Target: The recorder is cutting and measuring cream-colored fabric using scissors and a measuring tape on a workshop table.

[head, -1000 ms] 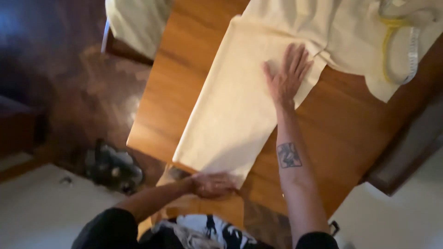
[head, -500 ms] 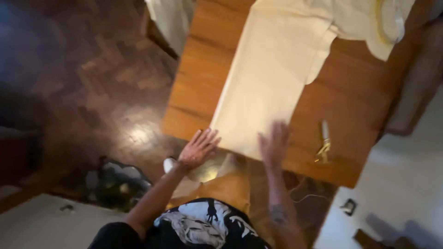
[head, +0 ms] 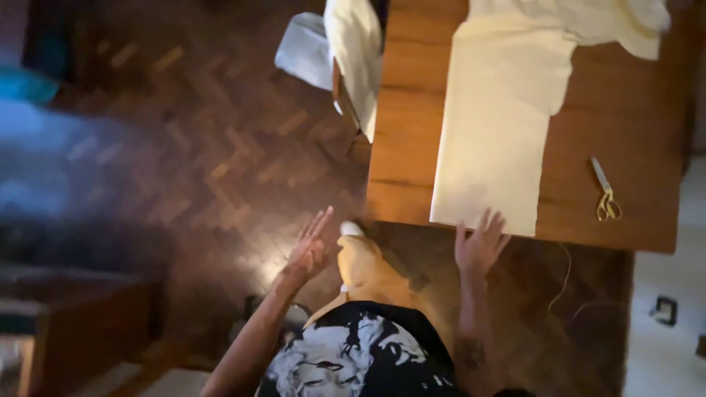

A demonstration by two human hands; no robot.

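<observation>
My right hand (head: 479, 246) is up at the near edge of the wooden table (head: 632, 228), fingers spread wide and gripping nothing, the fingertips (head: 484, 217) just touching or overlapping the near end of the long cream fabric panel (head: 500, 125). That panel runs lengthwise away from me across the tabletop, its far end tucked under a heap of more pale cloth (head: 610, 22) at the back. So the fabric lies straight ahead of my right fingers, long axis pointing away.

My left hand (head: 310, 250) hangs out over the parquet floor (head: 206, 169), palm open, fingers splayed, empty, well apart from the table and off to the left of the panel. The right hand is clearly the nearer one.

Scissors with gold handles (head: 604, 192) lie on bare wood to the right of the panel, apart from it. A chair draped in white cloth (head: 353, 51) stands at the table's left side. Nothing sits between my right fingers and the fabric edge.
</observation>
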